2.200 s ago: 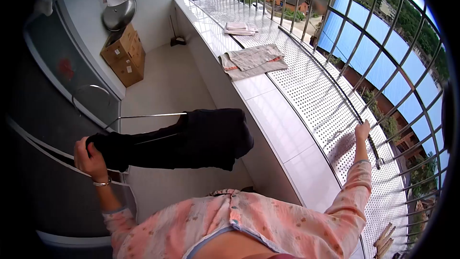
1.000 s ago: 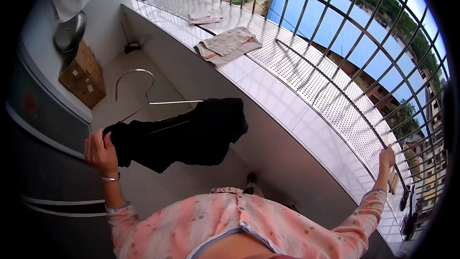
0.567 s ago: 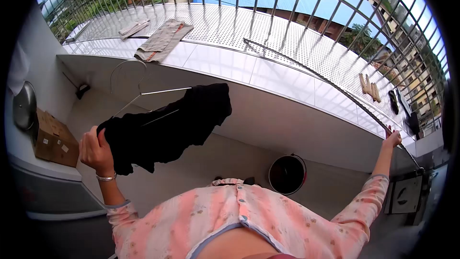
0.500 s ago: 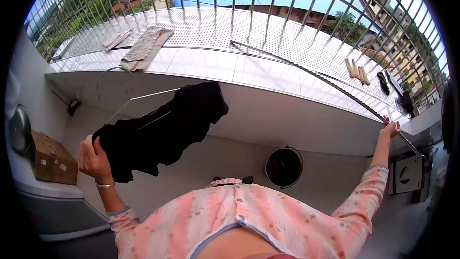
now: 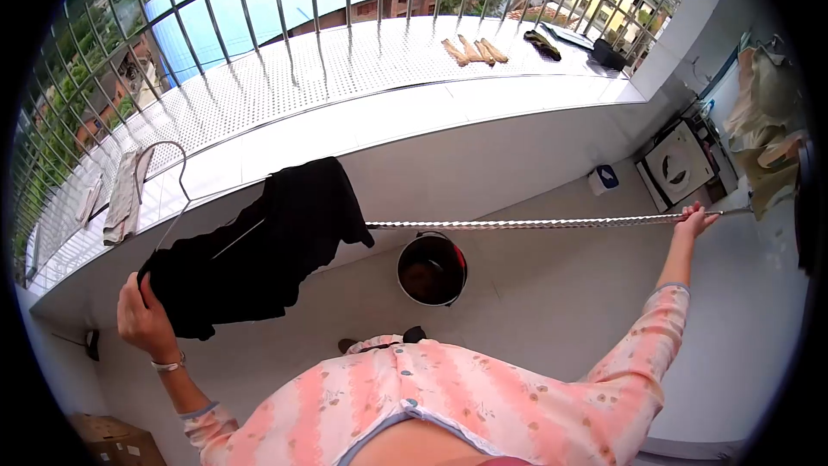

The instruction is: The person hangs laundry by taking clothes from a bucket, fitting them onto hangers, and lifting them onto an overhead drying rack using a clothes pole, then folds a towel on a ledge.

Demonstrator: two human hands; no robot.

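Note:
At the left, my left hand (image 5: 145, 319) is closed on the edge of a black garment (image 5: 254, 250), which hangs spread on a wire clothes hanger (image 5: 183, 181). The hanger's hook curves up above the cloth, over the ledge's edge. Far to the right, my right hand (image 5: 695, 220) grips a long, silvery metal pole (image 5: 517, 224) with a twisted pattern, near its right end. It lies nearly level across the view. Its left end disappears at the garment, so I cannot tell whether the two touch.
A bucket (image 5: 431, 269) stands on the floor below the pole. Along the barred window runs a white perforated ledge (image 5: 345, 69), bearing gloves (image 5: 474, 51), dark items (image 5: 542, 45) and a grey cloth (image 5: 126, 198). A white appliance (image 5: 677, 164) and hanging cloths (image 5: 763, 103) are at right; a cardboard box (image 5: 112, 440) at lower left.
My view has turned to the right. The pole has swung from slanting up over the ledge to nearly level, its left end now at the garment. Both hands keep their holds.

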